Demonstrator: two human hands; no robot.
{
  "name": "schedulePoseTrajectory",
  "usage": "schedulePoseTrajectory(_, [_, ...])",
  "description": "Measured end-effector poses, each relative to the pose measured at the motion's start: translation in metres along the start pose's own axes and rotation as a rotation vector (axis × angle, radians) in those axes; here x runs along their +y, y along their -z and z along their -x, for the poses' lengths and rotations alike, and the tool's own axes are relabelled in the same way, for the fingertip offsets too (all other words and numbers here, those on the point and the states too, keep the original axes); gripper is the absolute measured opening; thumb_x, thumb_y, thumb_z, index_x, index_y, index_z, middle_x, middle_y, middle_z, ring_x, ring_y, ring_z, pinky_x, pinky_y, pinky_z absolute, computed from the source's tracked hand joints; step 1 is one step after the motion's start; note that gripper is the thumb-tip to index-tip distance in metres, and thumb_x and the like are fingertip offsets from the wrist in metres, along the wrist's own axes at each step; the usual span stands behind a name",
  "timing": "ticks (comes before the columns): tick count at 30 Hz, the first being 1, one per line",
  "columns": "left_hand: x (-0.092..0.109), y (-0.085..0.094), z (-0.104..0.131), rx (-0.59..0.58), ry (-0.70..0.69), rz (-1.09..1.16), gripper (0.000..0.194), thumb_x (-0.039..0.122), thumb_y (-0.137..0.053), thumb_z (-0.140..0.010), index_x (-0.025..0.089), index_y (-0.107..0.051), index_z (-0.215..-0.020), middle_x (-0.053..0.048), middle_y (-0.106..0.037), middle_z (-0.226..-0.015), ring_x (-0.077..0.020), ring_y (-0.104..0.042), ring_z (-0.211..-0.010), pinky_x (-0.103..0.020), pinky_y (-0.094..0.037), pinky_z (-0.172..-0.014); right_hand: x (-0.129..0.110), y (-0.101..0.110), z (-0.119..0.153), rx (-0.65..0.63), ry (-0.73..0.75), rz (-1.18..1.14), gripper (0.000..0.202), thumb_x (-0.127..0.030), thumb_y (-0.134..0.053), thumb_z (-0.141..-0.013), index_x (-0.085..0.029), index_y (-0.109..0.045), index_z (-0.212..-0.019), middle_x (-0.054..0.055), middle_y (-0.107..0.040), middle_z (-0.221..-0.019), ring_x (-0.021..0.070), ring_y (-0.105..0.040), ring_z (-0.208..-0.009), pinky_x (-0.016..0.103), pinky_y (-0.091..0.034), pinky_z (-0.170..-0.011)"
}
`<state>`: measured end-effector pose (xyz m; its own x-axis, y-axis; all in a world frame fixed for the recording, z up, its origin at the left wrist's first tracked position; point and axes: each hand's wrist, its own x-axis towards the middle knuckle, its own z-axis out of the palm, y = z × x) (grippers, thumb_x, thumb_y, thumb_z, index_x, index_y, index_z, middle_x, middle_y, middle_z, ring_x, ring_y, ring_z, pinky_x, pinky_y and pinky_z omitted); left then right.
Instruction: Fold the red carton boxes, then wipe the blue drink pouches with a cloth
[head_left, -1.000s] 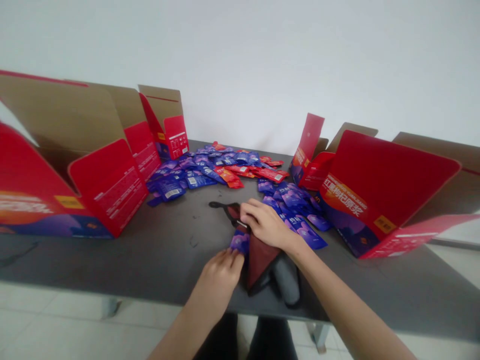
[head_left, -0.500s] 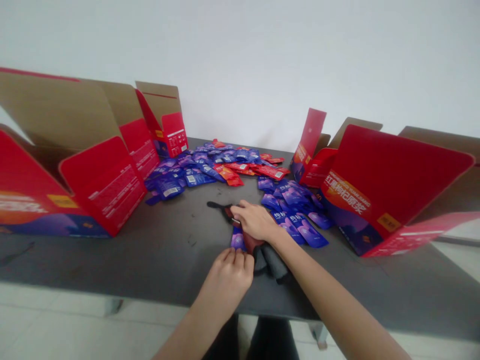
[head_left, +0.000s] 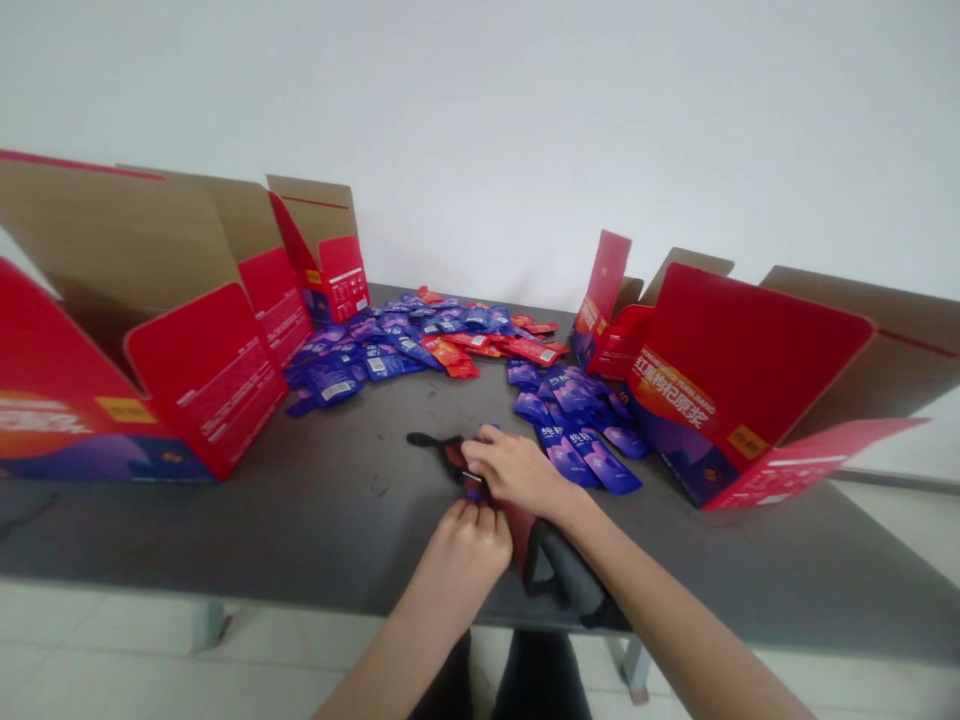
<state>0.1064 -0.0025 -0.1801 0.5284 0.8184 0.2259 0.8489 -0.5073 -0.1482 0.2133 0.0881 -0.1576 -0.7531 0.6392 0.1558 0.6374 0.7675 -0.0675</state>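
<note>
My left hand [head_left: 474,545] is closed over the near end of a purple sachet [head_left: 475,491], most of which is hidden. Just above it, my right hand [head_left: 519,470] grips a dark cloth pouch [head_left: 562,572] with a reddish-brown inside and a black strap. A thin metallic edge [head_left: 474,476] shows beneath the right fingers; what it belongs to is unclear. The sachet runs up to the pouch's opening, but whether it is inside cannot be seen. Both hands are low over the table, close to each other.
A heap of purple and red sachets [head_left: 397,335] lies at the back, with a second purple pile [head_left: 577,400] to the right. Open red cartons stand on both sides, including a left carton [head_left: 210,370] and a right carton [head_left: 735,370]. The dark table's [head_left: 315,545] front edge is near me.
My left hand has come nearer to the right hand, and less of the purple sachet shows between them. The pouch's grey end has shifted toward me. The view has moved slightly.
</note>
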Motion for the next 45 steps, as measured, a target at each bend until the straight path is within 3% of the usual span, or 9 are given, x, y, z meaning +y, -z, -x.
schedulePoseTrajectory(5, [-0.011, 0.001, -0.001, 0.085, -0.006, 0.115, 0.020, -0.002, -0.047, -0.074, 0.012, -0.060, -0.077, -0.007, -0.063, -0.068, -0.0216, -0.062, -0.066, -0.035, -0.051, -0.065, 0.027, -0.020, -0.037, -0.003, -0.147, 0.051, 0.018, -0.028, -0.038, -0.088, -0.027, -0.054, -0.096, 0.002, -0.052, -0.092, 0.0134, -0.051, -0.066, 0.024, -0.030, -0.055])
schedulePoseTrajectory(9, [-0.026, -0.003, 0.002, 0.273, 0.291, 0.522, 0.015, 0.010, -0.049, -0.080, 0.017, -0.059, -0.072, -0.002, -0.065, -0.066, -0.0176, -0.063, -0.063, -0.030, -0.050, -0.062, 0.039, 0.000, -0.047, 0.121, -0.238, 0.031, 0.016, -0.024, -0.035, -0.089, -0.023, -0.050, -0.095, 0.003, -0.051, -0.093, 0.0157, -0.053, -0.075, 0.025, -0.035, -0.061])
schedulePoseTrajectory(14, [-0.030, -0.008, 0.013, 0.413, 0.749, 1.206, 0.013, 0.031, -0.052, -0.081, 0.018, -0.051, -0.081, 0.000, -0.066, -0.064, -0.0160, -0.063, -0.057, -0.025, -0.050, -0.053, 0.041, 0.065, -0.021, 0.787, -0.264, -0.186, 0.016, -0.022, -0.035, -0.090, -0.020, -0.044, -0.077, 0.001, -0.050, -0.081, 0.0145, -0.049, -0.080, 0.026, -0.038, -0.072])
schedulePoseTrajectory(18, [-0.019, -0.001, 0.026, 0.362, 0.744, 0.704, 0.021, 0.023, -0.055, -0.078, 0.018, -0.049, -0.098, -0.002, -0.066, -0.073, -0.0193, -0.063, -0.063, -0.033, -0.050, -0.063, 0.039, 0.098, 0.002, 0.996, -0.225, -0.273, 0.017, -0.026, -0.042, -0.088, -0.021, -0.043, -0.072, -0.001, -0.047, -0.071, 0.0140, -0.047, -0.071, 0.027, -0.037, -0.066])
schedulePoseTrajectory(22, [-0.017, 0.006, 0.034, 0.372, 0.450, 0.051, 0.030, 0.014, -0.057, -0.076, 0.017, -0.055, -0.106, -0.014, -0.061, -0.103, -0.0304, -0.056, -0.098, -0.052, -0.040, -0.089, 0.028, 0.098, 0.019, 0.919, -0.163, -0.311, 0.015, -0.023, -0.045, -0.087, -0.020, -0.047, -0.071, -0.001, -0.049, -0.073, 0.0137, -0.048, -0.072, 0.026, -0.037, -0.067])
schedulePoseTrajectory(28, [-0.028, -0.004, 0.035, 0.274, 0.060, -0.011, 0.031, 0.001, -0.042, -0.078, 0.014, -0.062, -0.098, -0.009, -0.067, -0.094, -0.0237, -0.058, -0.096, -0.045, -0.040, -0.093, -0.005, 0.061, 0.036, 0.512, -0.047, -0.369, 0.018, -0.021, -0.039, -0.090, -0.020, -0.050, -0.076, 0.001, -0.050, -0.081, 0.0129, -0.048, -0.076, 0.024, -0.036, -0.069])
schedulePoseTrajectory(32, [-0.023, -0.007, 0.036, 0.264, 0.043, -0.051, 0.030, 0.000, -0.041, -0.074, 0.010, -0.064, -0.091, -0.009, -0.068, -0.080, -0.0217, -0.062, -0.075, -0.042, -0.046, -0.082, -0.025, 0.017, 0.036, 0.189, -0.005, -0.163, 0.014, -0.021, -0.040, -0.089, -0.022, -0.053, -0.084, 0.001, -0.049, -0.085, 0.0128, -0.047, -0.073, 0.024, -0.032, -0.065])
schedulePoseTrajectory(36, [-0.016, -0.004, 0.036, 0.263, 0.009, -0.118, 0.027, -0.001, -0.044, -0.071, 0.008, -0.064, -0.086, -0.009, -0.066, -0.072, -0.0212, -0.061, -0.066, -0.039, -0.049, -0.076, -0.029, -0.007, 0.022, 0.074, 0.043, -0.016, 0.014, -0.025, -0.045, -0.087, -0.026, -0.055, -0.097, 0.002, -0.050, -0.090, 0.0149, -0.049, -0.077, 0.026, -0.032, -0.067])
schedulePoseTrajectory(45, [-0.012, 0.010, 0.025, -0.028, 0.077, -0.019, 0.023, 0.001, -0.042, -0.075, 0.011, -0.060, -0.086, -0.011, -0.065, -0.075, -0.0224, -0.062, -0.068, -0.034, -0.049, -0.064, 0.010, 0.013, -0.039, 0.036, -0.181, 0.084, 0.021, -0.027, -0.033, -0.092, -0.024, -0.052, -0.100, 0.004, -0.052, -0.096, 0.0149, -0.054, -0.075, 0.025, -0.033, -0.061])
